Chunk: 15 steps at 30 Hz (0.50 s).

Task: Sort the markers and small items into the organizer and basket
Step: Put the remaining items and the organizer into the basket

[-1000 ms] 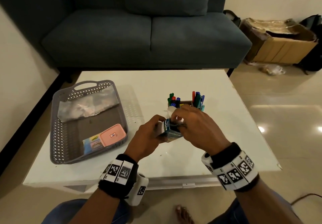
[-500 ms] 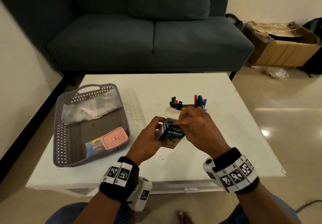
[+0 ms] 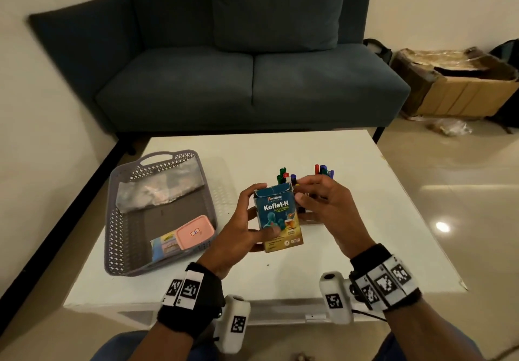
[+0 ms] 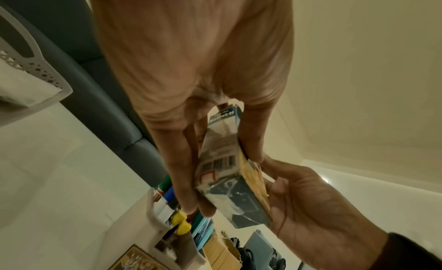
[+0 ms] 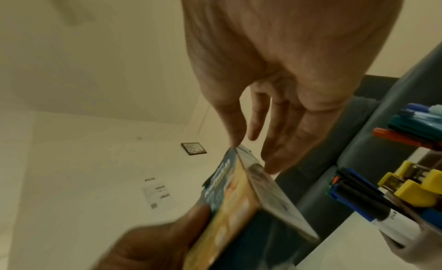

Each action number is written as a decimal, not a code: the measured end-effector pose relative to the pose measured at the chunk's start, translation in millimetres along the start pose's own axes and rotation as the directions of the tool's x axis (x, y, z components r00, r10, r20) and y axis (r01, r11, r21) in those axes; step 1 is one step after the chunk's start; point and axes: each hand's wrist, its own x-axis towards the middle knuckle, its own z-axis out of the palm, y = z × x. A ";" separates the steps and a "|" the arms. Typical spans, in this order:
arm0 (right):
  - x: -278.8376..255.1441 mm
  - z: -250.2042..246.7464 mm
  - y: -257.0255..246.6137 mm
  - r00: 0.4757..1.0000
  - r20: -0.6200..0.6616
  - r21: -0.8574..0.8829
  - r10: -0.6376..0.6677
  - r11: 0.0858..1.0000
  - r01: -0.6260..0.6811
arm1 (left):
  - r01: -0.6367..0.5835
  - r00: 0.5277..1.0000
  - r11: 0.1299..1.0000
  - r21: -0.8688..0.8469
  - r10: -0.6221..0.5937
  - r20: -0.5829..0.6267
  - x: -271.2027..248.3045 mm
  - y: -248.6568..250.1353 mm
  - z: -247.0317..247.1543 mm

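A small blue and yellow Koflet-H carton [image 3: 278,217] is held upright above the white table, its top flap closed and its front facing me. My left hand [image 3: 241,228] grips it, thumb on the front and fingers behind [image 4: 186,170]. My right hand [image 3: 323,206] is at the carton's top right corner, where its thumb tip and straight fingers [image 5: 272,160] only touch the edge. Just behind the carton stands the white organizer [image 3: 311,219] with several coloured markers [image 3: 283,174] upright in it. The grey perforated basket [image 3: 123,220] sits at the left.
The basket holds a crumpled clear plastic bag [image 3: 157,192], a pink case [image 3: 193,231] and a small printed packet [image 3: 164,245]. Bare table top [image 3: 365,192] lies right of the organizer. A dark sofa [image 3: 252,80] stands behind, with a cardboard box [image 3: 463,88] on the floor at the right.
The carton has been raised and turned upright with its front towards me, and its flap is now closed. My right hand slid from the flap to the top right corner.
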 end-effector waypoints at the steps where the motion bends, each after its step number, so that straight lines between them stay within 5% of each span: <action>1: -3.1 1.9 0.9 0.999 -0.019 -0.021 -0.026 0.999 0.025 | 0.001 1.000 1.000 0.002 -0.001 -0.006 -5.1 0.7 0.5; 8: -49.3 13.5 -7.8 1.000 -0.008 0.019 -0.016 1.000 0.016 | -0.045 0.999 0.988 0.146 0.046 0.000 -62.4 7.3 15.6; 15: -109.0 18.7 -11.3 0.981 -0.107 0.187 0.160 0.973 -0.138 | -0.022 0.994 0.996 0.084 0.031 -0.103 -121.3 1.3 43.6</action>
